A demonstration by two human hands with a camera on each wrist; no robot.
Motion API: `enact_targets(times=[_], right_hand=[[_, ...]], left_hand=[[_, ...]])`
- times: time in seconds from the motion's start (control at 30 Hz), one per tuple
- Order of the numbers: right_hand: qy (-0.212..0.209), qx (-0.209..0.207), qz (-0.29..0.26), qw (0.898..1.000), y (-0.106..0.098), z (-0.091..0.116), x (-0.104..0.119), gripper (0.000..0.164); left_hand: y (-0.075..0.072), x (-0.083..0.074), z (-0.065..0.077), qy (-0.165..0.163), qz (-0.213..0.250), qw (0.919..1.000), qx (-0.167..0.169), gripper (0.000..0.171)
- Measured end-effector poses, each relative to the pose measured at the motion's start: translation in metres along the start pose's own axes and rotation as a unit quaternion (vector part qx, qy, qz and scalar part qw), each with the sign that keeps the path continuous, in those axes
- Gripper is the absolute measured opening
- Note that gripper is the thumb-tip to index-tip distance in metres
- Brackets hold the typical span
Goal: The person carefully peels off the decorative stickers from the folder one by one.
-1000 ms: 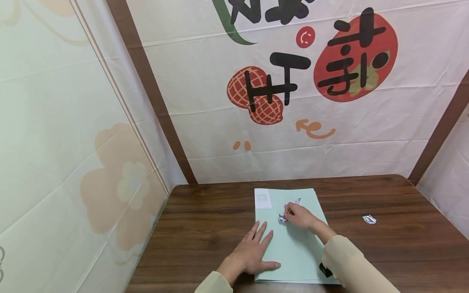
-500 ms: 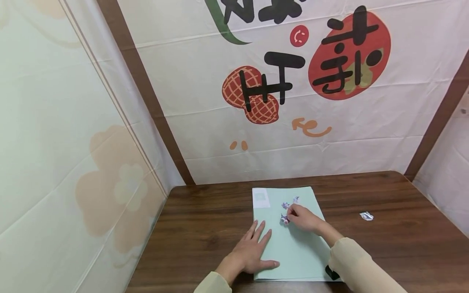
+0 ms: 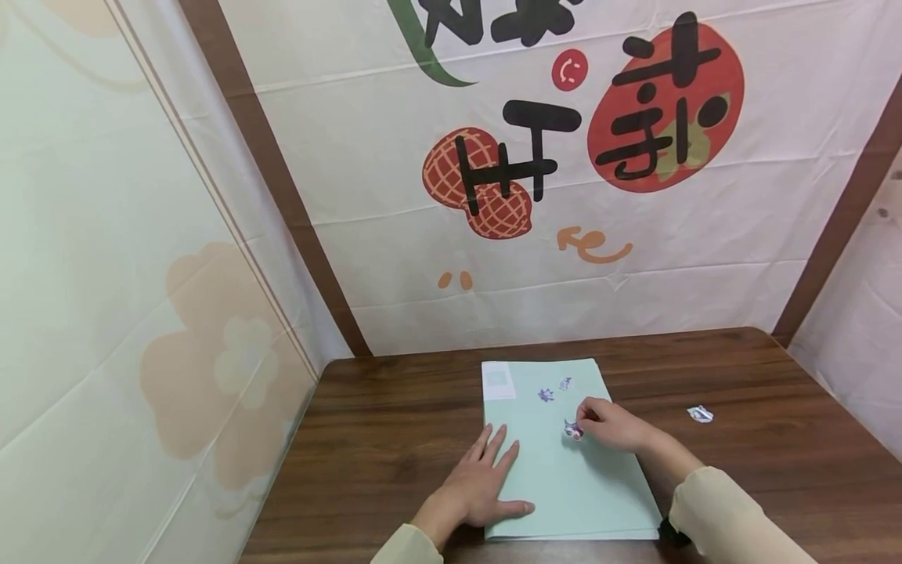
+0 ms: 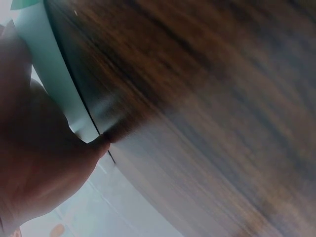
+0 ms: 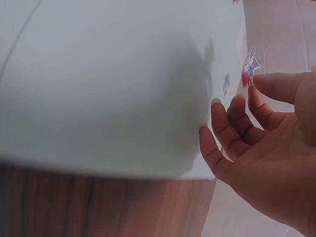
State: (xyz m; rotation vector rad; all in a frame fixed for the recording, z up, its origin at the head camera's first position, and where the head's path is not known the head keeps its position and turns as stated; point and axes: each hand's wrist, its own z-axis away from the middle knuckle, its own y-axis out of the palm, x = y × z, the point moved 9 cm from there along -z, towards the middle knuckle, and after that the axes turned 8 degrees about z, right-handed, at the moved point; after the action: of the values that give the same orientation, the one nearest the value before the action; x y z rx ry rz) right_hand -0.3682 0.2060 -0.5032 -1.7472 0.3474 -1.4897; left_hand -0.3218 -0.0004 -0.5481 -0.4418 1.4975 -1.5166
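Observation:
My right hand (image 3: 611,424) pinches a small purple, white and red sticker (image 5: 251,66) between thumb and forefinger, a little above a pale green folder (image 3: 543,478). The other fingers of that hand curl loosely in the right wrist view. My left hand (image 3: 481,482) rests with spread fingers on the folder's left edge and lower left part. Two more stickers lie on the folder's upper half: a purple one (image 3: 546,395) and a paler one (image 3: 566,383). The left wrist view shows part of the left hand (image 4: 49,153) at the folder's edge, rather dark.
A white label (image 3: 498,380) marks the folder's upper left corner. Right of the folder, a silvery scrap (image 3: 701,413) lies on the brown wooden table (image 3: 380,439). Printed cloth walls (image 3: 395,258) stand at the back and sides.
My right hand has moved right and slightly down across the folder, carrying the sticker away from the two others. The left hand stays on the folder. The head view has shifted slightly.

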Motion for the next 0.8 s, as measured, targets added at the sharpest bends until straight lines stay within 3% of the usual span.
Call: enact_targets(times=[0.2,0.53,0.8], right_hand=[[0.013,-0.004,-0.016,1.000,-0.021,0.019,-0.010,0.006],[0.044,-0.030,0.017,0.998,-0.048,0.039,-0.032,0.007],[0.066,-0.039,0.039,0.996,-0.061,0.057,-0.048,0.007]], left_hand=[[0.004,0.002,-0.003,0.005,0.003,1.0000,0.000,0.097],[-0.005,-0.005,0.004,-0.001,0.003,1.0000,0.004,0.094],[-0.004,-0.006,0.004,-0.001,0.010,0.9999,0.002,0.094]])
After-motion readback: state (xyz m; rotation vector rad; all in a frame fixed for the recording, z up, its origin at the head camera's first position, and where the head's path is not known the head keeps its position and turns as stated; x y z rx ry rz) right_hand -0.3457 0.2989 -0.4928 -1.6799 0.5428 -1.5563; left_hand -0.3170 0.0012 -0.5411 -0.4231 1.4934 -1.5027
